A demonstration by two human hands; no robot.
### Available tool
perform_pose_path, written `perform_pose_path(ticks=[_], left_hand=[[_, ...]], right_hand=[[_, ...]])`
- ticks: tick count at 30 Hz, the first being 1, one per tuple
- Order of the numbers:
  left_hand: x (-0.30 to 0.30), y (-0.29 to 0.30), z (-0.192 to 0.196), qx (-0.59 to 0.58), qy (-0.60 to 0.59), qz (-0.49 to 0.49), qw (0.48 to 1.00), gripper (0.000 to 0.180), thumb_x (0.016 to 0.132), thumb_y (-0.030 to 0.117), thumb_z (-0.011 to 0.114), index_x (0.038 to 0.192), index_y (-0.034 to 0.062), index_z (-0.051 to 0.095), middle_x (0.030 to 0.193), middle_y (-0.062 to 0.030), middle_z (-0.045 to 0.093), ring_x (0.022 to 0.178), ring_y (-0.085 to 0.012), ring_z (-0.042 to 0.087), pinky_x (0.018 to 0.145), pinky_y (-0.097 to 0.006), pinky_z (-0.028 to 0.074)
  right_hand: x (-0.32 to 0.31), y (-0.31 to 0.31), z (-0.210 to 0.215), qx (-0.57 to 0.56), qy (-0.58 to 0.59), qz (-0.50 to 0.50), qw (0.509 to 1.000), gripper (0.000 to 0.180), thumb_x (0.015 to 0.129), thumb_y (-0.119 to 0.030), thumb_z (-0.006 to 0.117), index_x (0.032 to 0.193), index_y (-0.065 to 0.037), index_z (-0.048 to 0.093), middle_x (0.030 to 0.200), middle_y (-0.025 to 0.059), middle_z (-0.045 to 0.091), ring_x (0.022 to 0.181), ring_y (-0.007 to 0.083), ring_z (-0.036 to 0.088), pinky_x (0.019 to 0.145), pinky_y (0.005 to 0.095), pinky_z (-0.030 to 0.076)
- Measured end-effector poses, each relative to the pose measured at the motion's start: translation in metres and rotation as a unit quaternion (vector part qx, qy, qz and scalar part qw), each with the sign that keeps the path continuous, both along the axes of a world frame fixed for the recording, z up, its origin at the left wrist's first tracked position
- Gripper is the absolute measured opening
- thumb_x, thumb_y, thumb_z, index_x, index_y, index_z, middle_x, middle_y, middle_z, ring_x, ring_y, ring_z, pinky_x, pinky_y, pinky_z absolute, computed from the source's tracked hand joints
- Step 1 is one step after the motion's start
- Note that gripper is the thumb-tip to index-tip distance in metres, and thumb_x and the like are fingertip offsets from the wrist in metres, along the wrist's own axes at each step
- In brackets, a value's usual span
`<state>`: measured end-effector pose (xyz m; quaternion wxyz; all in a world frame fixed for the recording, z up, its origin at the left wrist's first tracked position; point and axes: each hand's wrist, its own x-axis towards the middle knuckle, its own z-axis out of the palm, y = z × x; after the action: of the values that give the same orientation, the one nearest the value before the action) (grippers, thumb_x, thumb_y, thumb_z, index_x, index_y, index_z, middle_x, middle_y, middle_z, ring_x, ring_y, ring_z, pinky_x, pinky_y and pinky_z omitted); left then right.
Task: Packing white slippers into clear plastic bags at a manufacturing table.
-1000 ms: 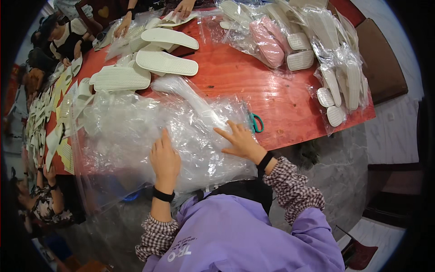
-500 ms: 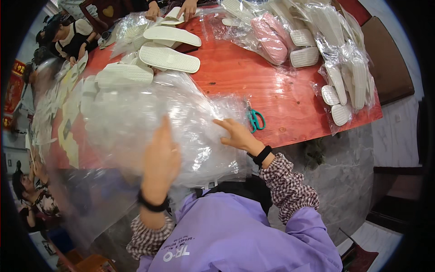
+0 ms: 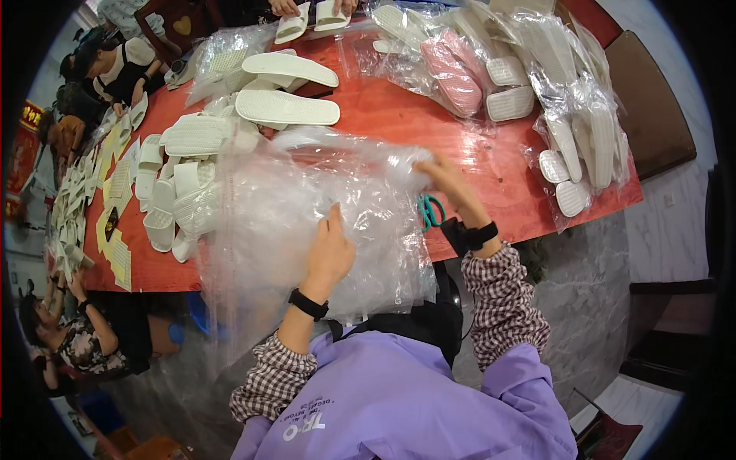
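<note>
A loose stack of clear plastic bags [image 3: 268, 230] lies before me, overhanging the table's near edge. My left hand [image 3: 331, 251] rests on the bags, its index finger stretched forward and no bag edge visibly gripped. At the stack's far right corner, my right hand [image 3: 454, 184] has bent fingers closed on the bunched plastic. Just below that hand lie teal-handled scissors [image 3: 431, 211], partly covered by plastic. White slippers [image 3: 195, 192] sit left of the bags, and a larger white slipper [image 3: 287, 108] lies beyond them.
The red table [image 3: 491, 184] carries bagged white slippers [image 3: 598, 142] and a bagged pink pair [image 3: 454, 73] at the right. Yellow sheets [image 3: 115, 253] and more slippers line the left side. Other people work along the far and left edges; a person's hand [image 3: 285, 8] holds a slipper.
The bag stack has shifted right, uncovering slippers on the left. My left hand has moved right over the bags. My right hand has moved forward and right and closed on plastic.
</note>
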<state>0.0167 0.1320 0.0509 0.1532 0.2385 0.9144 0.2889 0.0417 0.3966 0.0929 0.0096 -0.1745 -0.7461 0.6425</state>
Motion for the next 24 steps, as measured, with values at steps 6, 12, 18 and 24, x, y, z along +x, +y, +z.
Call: perform_pose_path(ticks=[6,12,18,24], left_hand=[[0.01,0.03,0.0,-0.058,-0.065,0.006,0.996,0.077,0.083,0.015,0.054,0.149,0.0018,0.017,0.124,-0.0281,0.046,0.098,-0.048,0.057,0.085,-0.05,0.049],[0.019,0.041,-0.032,-0.01,0.097,-0.061,0.993,0.072,0.078,0.033,0.072,0.127,-0.0121,0.044,0.113,-0.0289,0.048,0.087,-0.0444,0.06,0.076,-0.047,0.052],[0.027,0.027,-0.014,0.09,-0.137,-0.05,0.985,0.07,0.077,0.036,0.074,0.117,-0.0148,0.049,0.112,-0.0324,0.055,0.098,-0.0428,0.061,0.081,-0.043,0.052],[0.032,-0.009,0.072,0.08,-0.038,-0.074,0.993,0.053,0.083,0.018,0.065,0.129,-0.0043,0.049,0.131,-0.0267,0.049,0.122,-0.0421,0.049,0.101,-0.044,0.042]], right_hand=[[-0.01,-0.025,0.058,0.101,0.082,0.043,0.991,0.046,0.085,-0.027,0.062,0.122,0.001,0.056,0.104,0.0179,0.065,0.087,0.02,0.067,0.068,0.0323,0.055],[0.011,-0.083,0.032,0.051,0.046,0.025,0.997,0.047,0.086,-0.021,0.06,0.127,0.0,0.052,0.113,0.0257,0.062,0.101,0.0362,0.063,0.087,0.0415,0.049],[0.029,-0.08,-0.061,0.207,0.088,0.057,0.973,0.051,0.086,-0.01,0.06,0.135,-0.003,0.045,0.127,0.0237,0.052,0.105,0.0338,0.056,0.089,0.0398,0.047],[0.044,-0.104,-0.099,0.318,0.084,0.051,0.943,0.059,0.081,0.003,0.058,0.136,-0.009,0.043,0.133,0.0304,0.042,0.12,0.0472,0.045,0.1,0.0474,0.041]])
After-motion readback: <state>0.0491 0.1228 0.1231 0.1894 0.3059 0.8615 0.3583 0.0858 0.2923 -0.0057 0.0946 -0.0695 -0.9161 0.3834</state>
